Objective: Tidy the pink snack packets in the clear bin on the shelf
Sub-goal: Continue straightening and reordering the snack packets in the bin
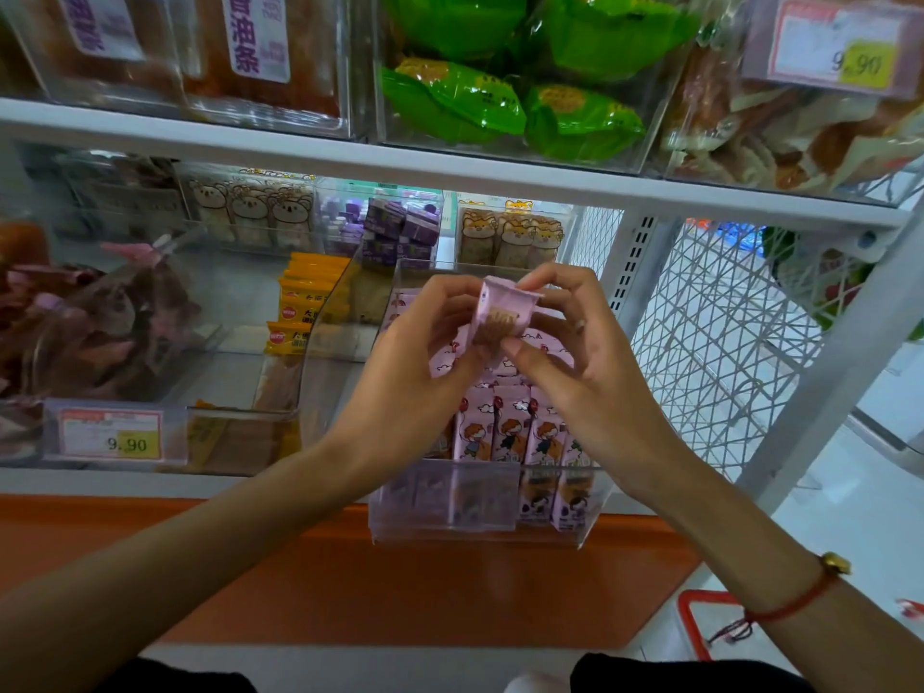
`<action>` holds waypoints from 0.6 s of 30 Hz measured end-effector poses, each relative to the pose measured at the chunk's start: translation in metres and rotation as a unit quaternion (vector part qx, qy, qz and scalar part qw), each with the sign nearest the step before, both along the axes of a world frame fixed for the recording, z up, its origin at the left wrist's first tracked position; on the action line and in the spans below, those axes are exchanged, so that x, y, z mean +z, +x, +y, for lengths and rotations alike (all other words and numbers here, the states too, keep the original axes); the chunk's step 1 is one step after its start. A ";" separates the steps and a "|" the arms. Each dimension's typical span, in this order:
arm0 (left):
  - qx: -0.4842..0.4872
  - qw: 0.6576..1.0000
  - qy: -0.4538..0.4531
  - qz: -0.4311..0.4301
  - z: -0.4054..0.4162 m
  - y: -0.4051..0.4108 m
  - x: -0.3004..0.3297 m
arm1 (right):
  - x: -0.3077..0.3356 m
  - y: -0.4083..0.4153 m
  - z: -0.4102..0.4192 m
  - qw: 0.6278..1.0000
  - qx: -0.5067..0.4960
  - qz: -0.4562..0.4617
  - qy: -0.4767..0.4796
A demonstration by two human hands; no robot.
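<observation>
Left hand (425,352) and right hand (565,352) both pinch one small pink foil snack packet (502,312), lifted just above the clear plastic bin (590,502) on the white shelf (115,480). Looks like mid-sort: next it probably needs slotting upright into the standing row of pink packets (520,432) (front ones blurred behind the bin wall). Packet print is unreadable.

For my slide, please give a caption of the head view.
Both hands hold one pink snack packet above the clear bin.
</observation>
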State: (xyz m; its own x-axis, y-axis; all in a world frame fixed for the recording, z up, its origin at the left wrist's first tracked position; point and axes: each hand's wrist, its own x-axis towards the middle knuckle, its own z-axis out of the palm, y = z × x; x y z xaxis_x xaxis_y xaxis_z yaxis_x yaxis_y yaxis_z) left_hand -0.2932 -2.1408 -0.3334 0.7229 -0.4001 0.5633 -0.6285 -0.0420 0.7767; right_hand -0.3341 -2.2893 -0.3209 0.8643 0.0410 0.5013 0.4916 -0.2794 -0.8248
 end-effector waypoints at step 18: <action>-0.040 0.958 -0.130 0.252 0.000 0.006 0.003 | -0.001 0.000 -0.001 0.988 -0.107 0.010 -0.108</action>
State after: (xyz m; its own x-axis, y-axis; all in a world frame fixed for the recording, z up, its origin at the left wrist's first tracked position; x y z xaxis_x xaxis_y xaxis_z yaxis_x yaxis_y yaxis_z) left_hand -0.2873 -2.1408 -0.3303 0.9023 -0.3591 0.2386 -0.1641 0.2258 0.9602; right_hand -0.3337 -2.2900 -0.3214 0.8745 -0.0388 0.4834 0.3866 -0.5462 -0.7432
